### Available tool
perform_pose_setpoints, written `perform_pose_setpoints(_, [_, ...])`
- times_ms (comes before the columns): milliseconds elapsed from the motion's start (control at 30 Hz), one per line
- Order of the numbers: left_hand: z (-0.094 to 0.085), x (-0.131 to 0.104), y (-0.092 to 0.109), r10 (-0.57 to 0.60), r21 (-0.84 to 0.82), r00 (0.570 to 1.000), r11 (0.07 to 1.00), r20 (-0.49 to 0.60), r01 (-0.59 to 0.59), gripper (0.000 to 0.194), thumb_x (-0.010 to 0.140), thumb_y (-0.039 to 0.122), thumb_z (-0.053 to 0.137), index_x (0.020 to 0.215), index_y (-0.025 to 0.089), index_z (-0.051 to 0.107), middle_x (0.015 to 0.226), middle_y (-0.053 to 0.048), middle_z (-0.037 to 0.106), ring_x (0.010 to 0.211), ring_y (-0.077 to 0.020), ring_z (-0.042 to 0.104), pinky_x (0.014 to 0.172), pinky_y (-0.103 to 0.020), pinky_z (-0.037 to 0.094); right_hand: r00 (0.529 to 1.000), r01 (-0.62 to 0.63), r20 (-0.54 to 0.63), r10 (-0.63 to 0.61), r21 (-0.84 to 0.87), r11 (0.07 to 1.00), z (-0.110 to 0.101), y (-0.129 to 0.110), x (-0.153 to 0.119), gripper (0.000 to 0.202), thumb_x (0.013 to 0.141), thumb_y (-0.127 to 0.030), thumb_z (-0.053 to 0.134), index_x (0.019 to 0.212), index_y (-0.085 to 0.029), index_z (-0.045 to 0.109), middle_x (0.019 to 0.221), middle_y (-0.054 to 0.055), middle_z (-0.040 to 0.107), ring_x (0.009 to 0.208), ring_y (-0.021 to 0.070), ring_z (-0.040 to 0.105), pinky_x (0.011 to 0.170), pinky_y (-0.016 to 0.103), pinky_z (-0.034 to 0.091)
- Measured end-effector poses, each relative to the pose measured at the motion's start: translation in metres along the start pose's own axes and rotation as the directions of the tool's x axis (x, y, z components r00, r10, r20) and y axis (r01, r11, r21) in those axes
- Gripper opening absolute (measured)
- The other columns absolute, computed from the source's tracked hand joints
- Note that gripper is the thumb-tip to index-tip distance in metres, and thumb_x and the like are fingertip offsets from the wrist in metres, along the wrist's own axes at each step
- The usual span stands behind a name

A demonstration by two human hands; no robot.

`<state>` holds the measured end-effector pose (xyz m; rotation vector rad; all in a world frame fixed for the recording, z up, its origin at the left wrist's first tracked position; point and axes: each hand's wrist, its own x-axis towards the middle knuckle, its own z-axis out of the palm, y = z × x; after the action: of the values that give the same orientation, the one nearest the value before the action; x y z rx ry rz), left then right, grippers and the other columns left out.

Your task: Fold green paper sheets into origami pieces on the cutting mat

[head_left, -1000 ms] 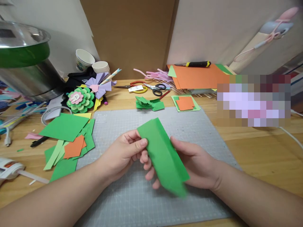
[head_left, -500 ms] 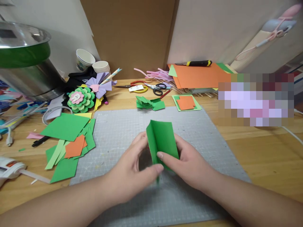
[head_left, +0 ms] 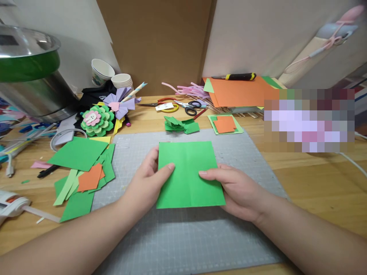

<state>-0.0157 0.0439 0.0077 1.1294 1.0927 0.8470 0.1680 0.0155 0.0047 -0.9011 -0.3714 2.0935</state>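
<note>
A green paper square (head_left: 187, 187) is spread nearly flat above the grey cutting mat (head_left: 183, 240), with a faint vertical crease down its middle. My left hand (head_left: 151, 177) grips its left edge, thumb on top and fingers behind. On the right edge, my right hand (head_left: 237, 187) pinches it the same way, the fingers partly hidden under the paper. Folded green paper pieces (head_left: 181, 125) lie just beyond the mat's far edge. Beside them is a small stack of light green and orange paper (head_left: 225, 124).
Green and orange scraps (head_left: 77, 152) and a glue gun (head_left: 14, 204) lie at the left. Scissors (head_left: 190, 108), paper flowers (head_left: 97, 120) and a steel pot (head_left: 31, 76) stand or lie behind. A cutter (head_left: 241, 76) rests on orange sheets (head_left: 243, 93).
The green paper was partly folded and tilted; now it is opened out nearly flat. My hands have moved apart to its opposite edges.
</note>
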Motion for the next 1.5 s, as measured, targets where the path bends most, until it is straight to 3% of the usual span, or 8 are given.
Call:
perform_pose_setpoints(100, [-0.007,-0.001,-0.004,0.455,0.6,0.89,0.7,0.044,-0.387,0.061,0.083,0.026,0.06,0.139,0.023,0.035,0.145,-0.012,0.037,0.131,-0.0277,0.037,0.105,-0.047,0.032,0.994,0.034,-0.106,-0.037,-0.022,0.999,0.002,0.001,0.002,0.027,0.08,-0.007,0.057,0.103,-0.014,0.069,0.095,0.008,0.074,0.087,0.0214,0.068,0.083,0.036,0.053])
perform_pose_setpoints(233, [-0.012,-0.006,0.001,0.481,0.723,0.707,0.196,0.518,-0.663,0.038,0.081,0.041,0.065,0.114,0.023,0.06,0.128,-0.009,0.058,0.124,-0.0288,0.045,0.106,-0.048,0.026,0.981,0.09,-0.168,-0.094,-0.034,0.995,0.005,-0.001,0.004,0.029,0.081,-0.007,0.053,0.105,-0.014,0.067,0.095,0.008,0.074,0.078,0.0202,0.069,0.077,0.035,0.054])
perform_pose_setpoints(500, [-0.011,-0.008,0.005,0.556,0.515,0.553,0.241,0.621,-0.822,0.016,0.087,0.016,0.059,0.102,0.021,0.063,0.097,-0.004,0.073,0.085,-0.0163,0.065,0.087,-0.036,0.042,0.993,-0.03,-0.115,0.038,0.067,0.997,0.005,-0.007,0.003,0.034,0.082,-0.013,0.048,0.112,-0.011,0.064,0.095,0.011,0.073,0.084,0.0229,0.068,0.077,0.037,0.053])
perform_pose_setpoints(600, [-0.008,-0.01,0.003,0.538,0.468,0.609,0.391,0.582,-0.793,0.013,0.085,0.015,0.062,0.097,0.02,0.064,0.086,-0.003,0.073,0.078,-0.0163,0.065,0.077,-0.033,0.045,0.994,0.001,-0.109,0.0,0.013,1.0,0.002,-0.007,0.003,0.028,0.082,-0.015,0.052,0.106,-0.012,0.067,0.093,0.01,0.073,0.08,0.0215,0.068,0.075,0.034,0.053])
perform_pose_setpoints(733, [-0.004,-0.014,0.003,0.483,0.559,0.824,0.612,0.296,-0.559,0.004,0.082,0.018,0.065,0.082,0.021,0.063,0.078,0.0,0.068,0.074,-0.0151,0.061,0.069,-0.029,0.045,0.995,0.094,-0.025,-0.101,-0.195,0.976,-0.001,-0.004,0.001,0.023,0.081,-0.02,0.062,0.103,-0.017,0.068,0.096,0.007,0.071,0.08,0.0194,0.067,0.071,0.032,0.054])
perform_pose_setpoints(867, [-0.003,-0.011,0.004,0.443,0.594,0.891,0.691,0.103,-0.412,0.009,0.075,0.02,0.07,0.072,0.02,0.062,0.103,-0.004,0.059,0.103,-0.0217,0.053,0.086,-0.035,0.039,0.994,0.088,0.093,-0.063,-0.286,0.954,-0.003,0.0,-0.002,0.024,0.086,-0.033,0.058,0.101,-0.017,0.068,0.103,0.009,0.067,0.097,0.0246,0.062,0.08,0.042,0.054])
perform_pose_setpoints(1000, [-0.004,-0.006,0.003,0.228,0.372,0.972,0.898,0.062,-0.235,0.013,0.077,0.023,0.067,0.069,0.02,0.058,0.077,0.001,0.058,0.078,-0.0162,0.054,0.07,-0.029,0.041,0.984,0.132,0.156,-0.091,-0.278,0.952,-0.006,0.002,-0.002,0.039,0.09,-0.05,0.049,0.096,-0.015,0.067,0.098,0.011,0.066,0.093,0.0249,0.062,0.078,0.043,0.054])
perform_pose_setpoints(1500, [0.013,-0.016,0.004,0.024,-0.082,0.999,0.996,-0.043,-0.027,0.02,0.068,0.023,0.076,0.076,0.019,0.058,0.071,0.003,0.058,0.064,-0.0107,0.053,0.057,-0.02,0.045,0.942,0.308,0.055,-0.331,-0.531,0.79,0.006,0.012,-0.002,0.015,0.08,-0.031,0.067,0.092,-0.022,0.066,0.087,0.001,0.067,0.08,0.0162,0.06,0.072,0.026,0.049])
